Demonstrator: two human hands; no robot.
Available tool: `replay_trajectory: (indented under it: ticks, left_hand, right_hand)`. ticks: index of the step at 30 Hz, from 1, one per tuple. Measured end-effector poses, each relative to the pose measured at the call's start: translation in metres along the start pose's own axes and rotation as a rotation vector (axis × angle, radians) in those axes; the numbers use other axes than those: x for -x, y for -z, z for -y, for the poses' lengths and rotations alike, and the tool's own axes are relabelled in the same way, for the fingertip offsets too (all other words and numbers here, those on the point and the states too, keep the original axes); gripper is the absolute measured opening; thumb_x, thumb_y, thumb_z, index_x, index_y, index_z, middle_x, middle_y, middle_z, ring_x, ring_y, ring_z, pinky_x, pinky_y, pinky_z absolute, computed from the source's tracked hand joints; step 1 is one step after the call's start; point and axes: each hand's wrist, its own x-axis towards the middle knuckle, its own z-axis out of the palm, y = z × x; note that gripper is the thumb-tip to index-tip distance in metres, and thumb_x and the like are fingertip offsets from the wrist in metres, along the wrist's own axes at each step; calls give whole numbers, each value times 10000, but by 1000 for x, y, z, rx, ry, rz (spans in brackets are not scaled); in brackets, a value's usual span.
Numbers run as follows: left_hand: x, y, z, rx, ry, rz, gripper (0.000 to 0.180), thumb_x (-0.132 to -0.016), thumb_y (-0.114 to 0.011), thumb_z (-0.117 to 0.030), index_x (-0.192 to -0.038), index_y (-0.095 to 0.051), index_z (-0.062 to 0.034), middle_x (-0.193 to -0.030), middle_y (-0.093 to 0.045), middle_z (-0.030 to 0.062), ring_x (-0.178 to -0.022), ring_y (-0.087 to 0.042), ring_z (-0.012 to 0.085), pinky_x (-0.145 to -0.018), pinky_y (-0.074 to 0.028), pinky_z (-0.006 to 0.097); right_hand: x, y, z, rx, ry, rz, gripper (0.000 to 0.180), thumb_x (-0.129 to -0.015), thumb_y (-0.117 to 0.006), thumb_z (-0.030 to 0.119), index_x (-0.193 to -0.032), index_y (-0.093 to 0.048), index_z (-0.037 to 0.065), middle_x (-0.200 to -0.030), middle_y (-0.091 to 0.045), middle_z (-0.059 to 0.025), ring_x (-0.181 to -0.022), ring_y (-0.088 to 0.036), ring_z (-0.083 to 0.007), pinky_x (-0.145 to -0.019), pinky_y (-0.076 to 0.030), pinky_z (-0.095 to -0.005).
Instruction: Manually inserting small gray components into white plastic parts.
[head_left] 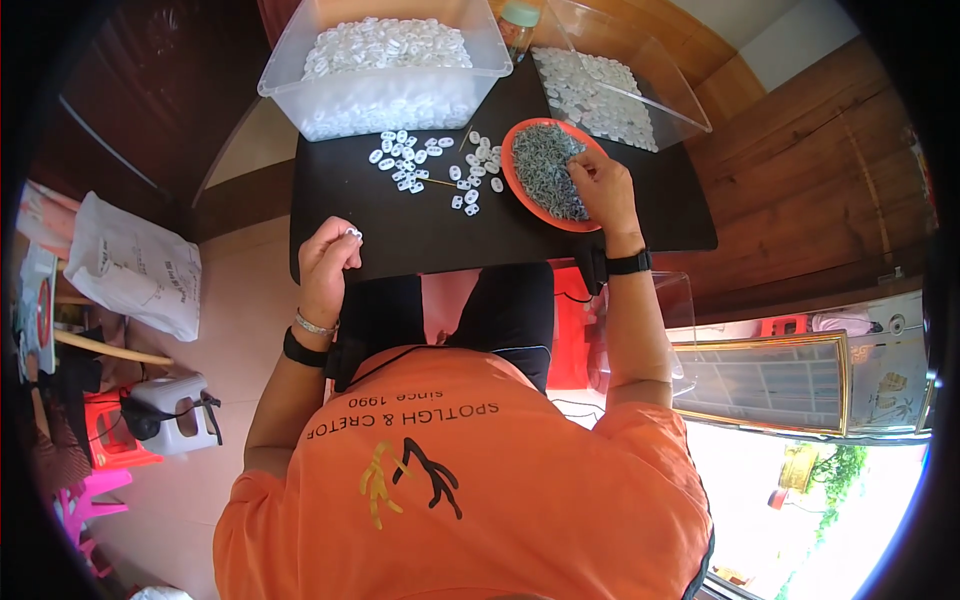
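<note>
Near the table's front left edge, my left hand (pixel 328 258) is closed around a small white plastic piece (pixel 354 233), whose end shows between thumb and forefinger. My right hand (pixel 608 198) is over the right side of an orange plate (pixel 509 172), fingertips pinched together at a heap of small grey screws (pixel 543 170). Whatever those fingertips hold is hidden. Left of the plate lie loose white oval pieces with holes (pixel 403 152), in two loose groups. A thin stick (pixel 436 181) lies among them.
A translucent bin (pixel 390 100) heaped with white pieces stands at the back left of the black table (pixel 400 235). At the back right is a clear box (pixel 675 110) with more white pieces. A green-lidded jar (pixel 518 28) stands between them. A white sack (pixel 135 262) is on the left.
</note>
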Motion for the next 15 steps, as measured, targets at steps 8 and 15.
replay_trajectory:
  ticks: [8, 15]
  left_hand:
    - [-2, -3, -7, 35, 45, -30, 163, -862, -511, -122, -746, -554, -15, -583, -482, 1, -533, -430, 67, -508, -317, 215]
    - [4, -40, -45, 150, 55, 156, 174, -879, -512, -154, -787, -553, -12, -611, -497, 4, -556, -444, 61, -525, -325, 209]
  right_hand:
    - [16, 11, 46, -890, -229, 240, 165, -873, -545, 136, -757, -560, 21, -690, -532, 9, -635, -478, -79, -590, -408, -223]
    - [58, -10, 135, -928, -30, 301, 139, -937, -534, 95, -832, -592, 25, -795, -596, -11, -733, -524, -72, -690, -434, -218]
